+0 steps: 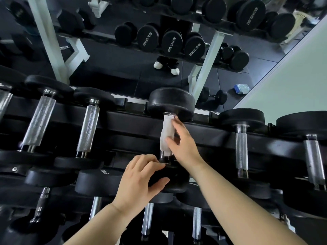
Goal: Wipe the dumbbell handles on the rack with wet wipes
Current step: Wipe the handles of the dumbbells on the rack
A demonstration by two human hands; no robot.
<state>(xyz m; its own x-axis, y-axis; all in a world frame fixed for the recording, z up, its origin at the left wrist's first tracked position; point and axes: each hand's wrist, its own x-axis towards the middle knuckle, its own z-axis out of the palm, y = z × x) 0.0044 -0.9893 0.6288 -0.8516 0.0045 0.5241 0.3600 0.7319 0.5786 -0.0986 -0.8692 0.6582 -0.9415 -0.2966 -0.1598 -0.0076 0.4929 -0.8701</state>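
On the rack [131,124], mid-row: dumbbell [170,103] lying front to back, its handle [163,157] wrapped in a white wet wipe [164,131]. Closed round wipe and handle together: right grip [184,140], thumb across the cloth. Curled over the dumbbell's near head: left grip [139,181], fingertips by the chrome collar. Bare neighbouring handles [88,128] on either side. Behind, a mirror [115,68] doubling the weights.

Open gaps over rack rail [131,119] on both sides of the handle [163,157], out to left neighbour handle [87,128] and right neighbour handle [241,152]. Far head [170,103] and near head [178,181] cap the ends. Right hand [184,144] holding wipe [165,135] fills mid-handle. Left hand [136,181] gripping near head blocks the low end.
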